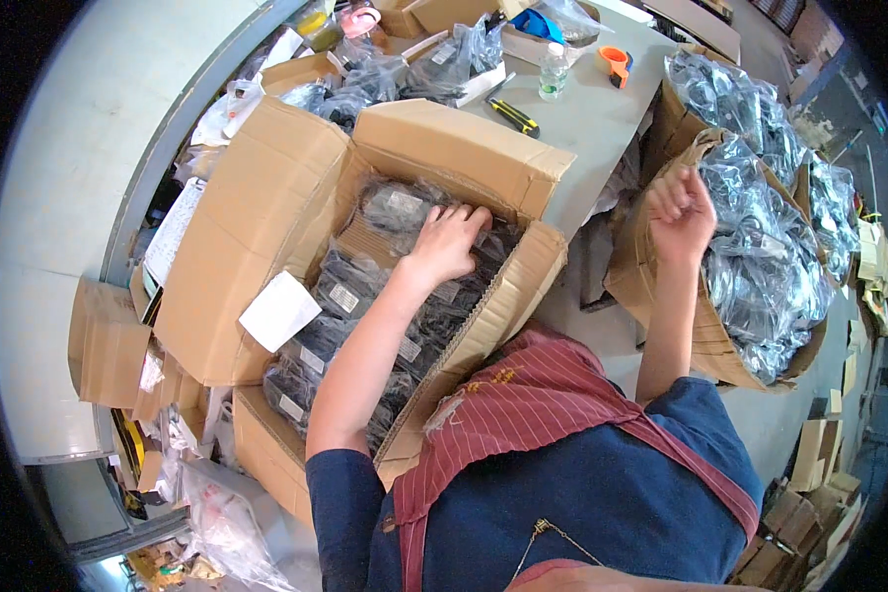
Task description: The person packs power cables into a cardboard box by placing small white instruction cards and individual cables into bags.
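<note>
My left hand (451,240) reaches down into an open cardboard box (395,464), its bent fingers closed over a clear-bagged dark item near the far right corner. Several bagged dark items (350,286) with white labels fill the box in rows. Another labelled bag (403,205) lies beside my fingers, on a piece of corrugated cardboard (363,242). Raised to the right, my right hand (683,212) is loosely curled, with nothing visible in it. It is beside a large carton (651,286) heaped with clear bags (750,257). The fingertips of my left hand are partly hidden.
A white paper (280,311) rests against the box's left flap. Beyond the box, the grey table (602,118) holds a yellow-black utility knife (514,116), a plastic bottle (553,74) and an orange tape dispenser (615,66). Flattened cardboard (809,474) lies at lower right.
</note>
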### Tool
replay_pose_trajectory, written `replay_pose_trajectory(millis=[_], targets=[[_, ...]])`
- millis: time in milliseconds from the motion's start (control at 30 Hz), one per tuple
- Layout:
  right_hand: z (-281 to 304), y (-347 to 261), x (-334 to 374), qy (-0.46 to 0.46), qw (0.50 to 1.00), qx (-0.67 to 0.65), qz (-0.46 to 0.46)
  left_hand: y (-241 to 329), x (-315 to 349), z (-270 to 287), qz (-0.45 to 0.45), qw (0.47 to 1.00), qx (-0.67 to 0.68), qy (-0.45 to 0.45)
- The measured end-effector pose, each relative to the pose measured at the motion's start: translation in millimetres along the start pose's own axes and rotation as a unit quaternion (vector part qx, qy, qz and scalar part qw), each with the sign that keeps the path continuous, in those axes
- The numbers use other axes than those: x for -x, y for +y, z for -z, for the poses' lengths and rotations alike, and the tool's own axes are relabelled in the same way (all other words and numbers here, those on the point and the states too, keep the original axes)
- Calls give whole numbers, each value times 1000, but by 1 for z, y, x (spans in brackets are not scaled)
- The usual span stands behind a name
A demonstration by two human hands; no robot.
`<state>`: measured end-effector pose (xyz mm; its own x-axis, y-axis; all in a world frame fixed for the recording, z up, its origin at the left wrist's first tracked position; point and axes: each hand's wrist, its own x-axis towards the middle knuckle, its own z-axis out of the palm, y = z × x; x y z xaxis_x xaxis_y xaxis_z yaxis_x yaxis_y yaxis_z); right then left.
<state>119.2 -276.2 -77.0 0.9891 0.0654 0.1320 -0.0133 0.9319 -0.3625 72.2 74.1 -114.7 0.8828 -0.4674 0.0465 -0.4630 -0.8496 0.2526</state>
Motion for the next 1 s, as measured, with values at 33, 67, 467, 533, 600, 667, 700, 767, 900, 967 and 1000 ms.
replay_pose_trajectory(millis=[33,67,467,533,600,667,700,767,900,967,1000], targets=[[-3,11,-2,-11,1000,18,-14,0,-1,0,36,999,10,-14],[-7,20,-3,-11,999,13,-37,-2,-1,-6,8,998,-54,8],[-12,29,2,20,998,31,-46,-2,69,76,63,951,-78,291],[-12,30,4,0,998,26,-54,9,80,98,128,933,-35,333],[-22,34,5,-5,998,25,-65,12,87,113,173,922,-21,345],[-31,40,4,-8,996,34,-77,12,93,126,239,844,224,425],[-34,44,3,-5,996,46,-81,16,100,136,291,815,301,400],[-34,50,0,-15,995,33,-96,12,109,141,286,730,451,427],[-32,55,1,10,993,8,-115,5,141,132,370,533,672,357],[-25,54,1,28,993,5,-113,11,164,120,384,505,672,381],[-18,52,1,17,993,-8,-114,18,177,115,394,480,675,399]])
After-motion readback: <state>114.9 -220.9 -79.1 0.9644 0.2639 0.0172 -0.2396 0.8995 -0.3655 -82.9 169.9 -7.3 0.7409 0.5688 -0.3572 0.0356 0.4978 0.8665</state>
